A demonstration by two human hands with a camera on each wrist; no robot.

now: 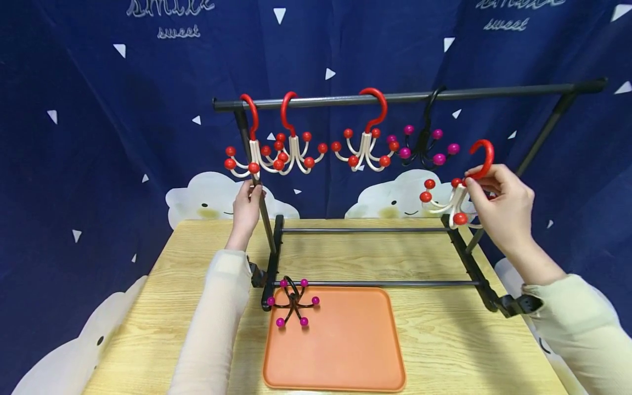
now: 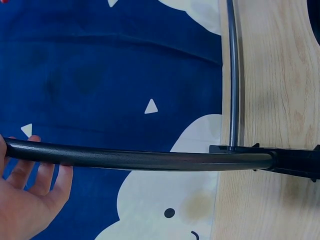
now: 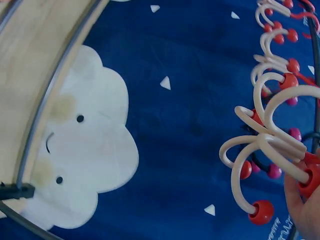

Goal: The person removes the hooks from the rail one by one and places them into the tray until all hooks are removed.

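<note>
My right hand [image 1: 507, 206] pinches a cream multi-arm hook hanger [image 1: 456, 200] just below its curved red hook, in front of the rack's right side. In the right wrist view the held hanger's curved arms [image 3: 272, 142] end in red balls. The left hand [image 1: 247, 206] grips the rack's black left post [image 1: 263, 203]. Its fingers curl behind that post [image 2: 125, 159] in the left wrist view. On the top rail [image 1: 326, 101] hang three cream-and-red hangers [image 1: 366, 145] and a black one with magenta balls [image 1: 423, 144], between my hands.
On the tabletop [image 1: 434, 340] an orange tray [image 1: 345, 351] lies before the rack. A black hanger with magenta balls [image 1: 293, 303] rests at the tray's back left corner. Low bars [image 1: 375, 283] join the rack's feet. A dark blue curtain [image 1: 326, 44] hangs behind.
</note>
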